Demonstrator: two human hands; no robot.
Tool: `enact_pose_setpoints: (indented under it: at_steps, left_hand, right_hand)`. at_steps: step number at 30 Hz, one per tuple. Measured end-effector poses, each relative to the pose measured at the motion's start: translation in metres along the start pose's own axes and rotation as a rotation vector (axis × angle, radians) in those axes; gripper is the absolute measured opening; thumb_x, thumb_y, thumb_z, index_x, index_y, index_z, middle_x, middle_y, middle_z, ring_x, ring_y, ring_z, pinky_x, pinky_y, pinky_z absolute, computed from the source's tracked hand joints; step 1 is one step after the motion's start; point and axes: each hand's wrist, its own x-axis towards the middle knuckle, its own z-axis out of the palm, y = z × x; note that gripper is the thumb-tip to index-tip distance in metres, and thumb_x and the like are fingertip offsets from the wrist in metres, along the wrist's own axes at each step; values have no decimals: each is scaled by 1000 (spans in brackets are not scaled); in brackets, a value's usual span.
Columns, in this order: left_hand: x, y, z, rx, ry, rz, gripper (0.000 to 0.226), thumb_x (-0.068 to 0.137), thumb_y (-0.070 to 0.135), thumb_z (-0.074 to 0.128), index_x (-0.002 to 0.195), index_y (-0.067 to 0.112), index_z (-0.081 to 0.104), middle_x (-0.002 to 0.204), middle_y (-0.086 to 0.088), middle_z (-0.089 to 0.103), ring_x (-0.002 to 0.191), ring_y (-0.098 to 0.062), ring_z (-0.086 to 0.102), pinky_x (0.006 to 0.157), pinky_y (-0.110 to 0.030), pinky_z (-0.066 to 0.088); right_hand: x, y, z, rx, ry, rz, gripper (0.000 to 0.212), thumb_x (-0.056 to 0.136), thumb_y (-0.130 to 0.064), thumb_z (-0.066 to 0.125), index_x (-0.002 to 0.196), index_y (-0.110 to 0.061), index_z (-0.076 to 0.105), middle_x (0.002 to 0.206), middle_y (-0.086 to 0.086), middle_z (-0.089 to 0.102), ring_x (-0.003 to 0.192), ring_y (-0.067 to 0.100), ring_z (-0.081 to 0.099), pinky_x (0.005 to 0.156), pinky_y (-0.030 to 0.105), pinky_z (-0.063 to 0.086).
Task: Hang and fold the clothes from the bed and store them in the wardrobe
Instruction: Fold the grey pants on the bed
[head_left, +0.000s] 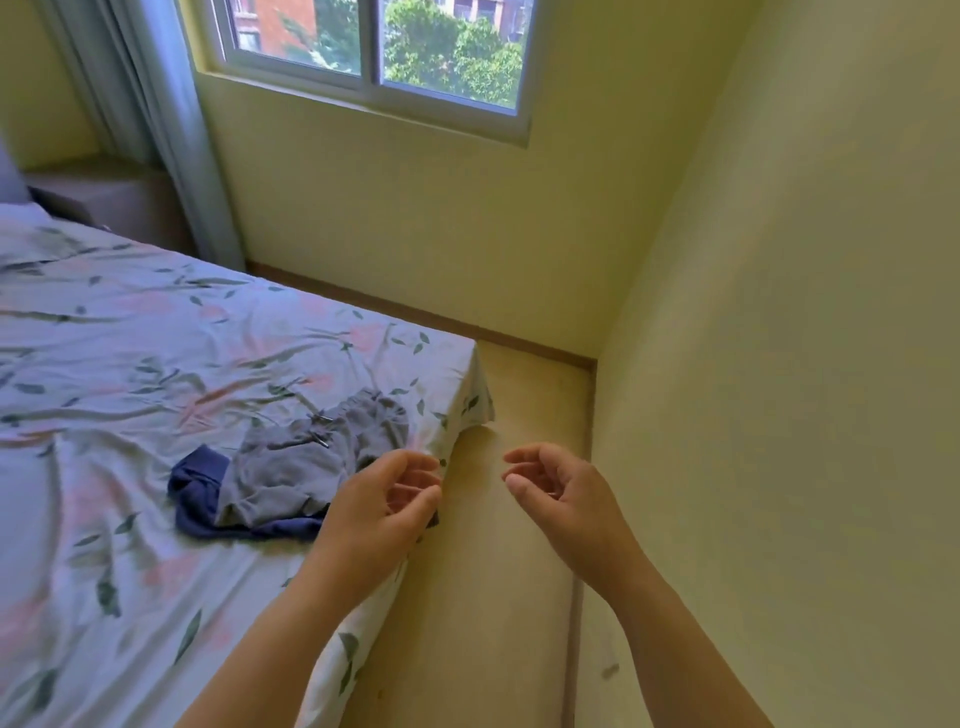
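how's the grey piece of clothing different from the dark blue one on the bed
The grey garment lies on top; the blue garment is underneath, mostly covered, showing only along its left and near edges. The grey garment has drawstrings with metal tips; the blue garment shows none. Both are crumpled and unfolded near the corner of the bed, and neither the left hand nor the right hand holds them.

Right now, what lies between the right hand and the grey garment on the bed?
In the head view, the left hand hovers there, empty, over the bed edge by the grey garment; between it and the right hand is only bare floor.
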Motion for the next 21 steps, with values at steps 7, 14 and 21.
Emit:
enact_pose_setpoints:
  at_steps: [7,14,21]
  left_hand:
    - [86,-25,-22,42,48,-65,18,89,12,66,103,24,65,92,8,71,81,0,67,71,-21,56]
    - [179,-45,-14,69,152,-139,18,89,17,67,95,34,64,91,8,71,82,3,64,67,-13,51]
    - [271,-53,24,122,262,-226,18,89,19,67,93,36,62,88,8,70,82,0,65,69,-14,50]
  right_hand:
    - [105,12,15,-28,-100,-11,15,92,-21,65,104,-29,66,95,-8,70,88,3,66,79,21,56]
    - [227,45,14,-93,-213,-47,15,92,-23,65,107,-26,66,92,-11,69,85,-4,64,71,12,52]
    - [357,72,-14,-117,-380,-57,15,93,-28,62,107,-33,63,96,-12,68,89,1,64,77,22,57]
